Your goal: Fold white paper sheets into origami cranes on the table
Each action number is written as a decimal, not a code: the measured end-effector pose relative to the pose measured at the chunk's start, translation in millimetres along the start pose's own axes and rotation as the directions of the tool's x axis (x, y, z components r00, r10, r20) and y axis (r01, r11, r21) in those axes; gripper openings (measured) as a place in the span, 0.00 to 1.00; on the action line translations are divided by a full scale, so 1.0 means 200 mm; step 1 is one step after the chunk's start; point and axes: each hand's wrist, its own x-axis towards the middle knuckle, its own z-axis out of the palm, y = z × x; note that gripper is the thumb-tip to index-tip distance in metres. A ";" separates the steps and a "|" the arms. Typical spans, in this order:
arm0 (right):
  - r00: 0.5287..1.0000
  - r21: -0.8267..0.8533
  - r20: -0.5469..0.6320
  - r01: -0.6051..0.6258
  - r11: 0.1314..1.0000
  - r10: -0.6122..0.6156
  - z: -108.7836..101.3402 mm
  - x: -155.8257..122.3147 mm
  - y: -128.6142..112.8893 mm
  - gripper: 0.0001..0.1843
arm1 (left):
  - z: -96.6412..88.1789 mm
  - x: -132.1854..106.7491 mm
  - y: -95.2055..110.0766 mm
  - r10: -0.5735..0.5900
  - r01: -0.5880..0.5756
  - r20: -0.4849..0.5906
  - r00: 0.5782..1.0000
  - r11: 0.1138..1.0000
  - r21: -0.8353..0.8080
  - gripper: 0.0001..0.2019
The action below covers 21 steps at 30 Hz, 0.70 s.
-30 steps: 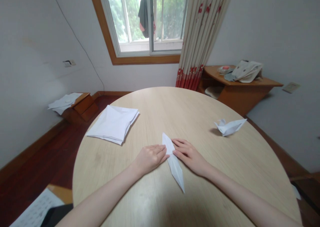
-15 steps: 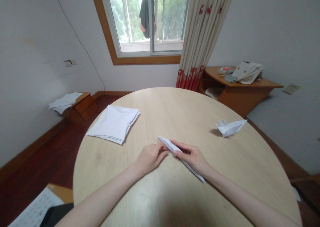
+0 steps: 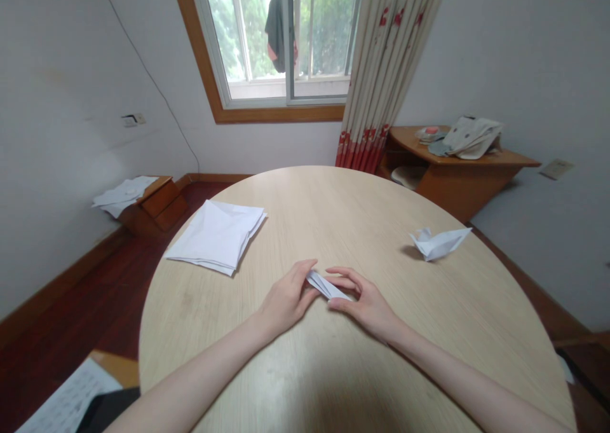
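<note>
A narrow folded piece of white paper (image 3: 323,285) is held just above the round wooden table (image 3: 333,223), between both hands. My left hand (image 3: 286,296) pinches its left end with fingers and thumb closed on it. My right hand (image 3: 365,299) wraps around its right part, so most of the paper is hidden under those fingers. Both forearms reach in from the bottom edge.
A stack of white sheets (image 3: 216,236) lies at the table's left. A finished folded paper shape (image 3: 436,242) sits at the right. Beyond the table are a window, a curtain, a wooden side desk (image 3: 457,166) with a bag, and a low box with papers (image 3: 138,198).
The long folded paper lay flat under both hands a second ago. It was lifted, turned and drawn into my right hand, so less of it shows now.
</note>
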 end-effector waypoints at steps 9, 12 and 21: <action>1.000 0.110 -0.026 -0.006 0.994 0.009 -0.05 0.00 -0.01 0.25 | -0.01 0.03 0.01 -0.061 0.059 -0.024 0.998 0.996 -0.072 0.05; 0.999 0.140 -0.025 -0.026 0.990 0.030 -0.06 0.01 0.00 0.23 | -0.01 0.03 0.01 -0.056 0.056 0.005 0.998 0.989 -0.136 0.03; 1.000 0.047 0.011 0.022 0.999 -0.023 -0.03 0.03 0.03 0.17 | 0.00 0.02 0.01 -0.014 0.016 0.065 0.998 0.999 -0.031 0.08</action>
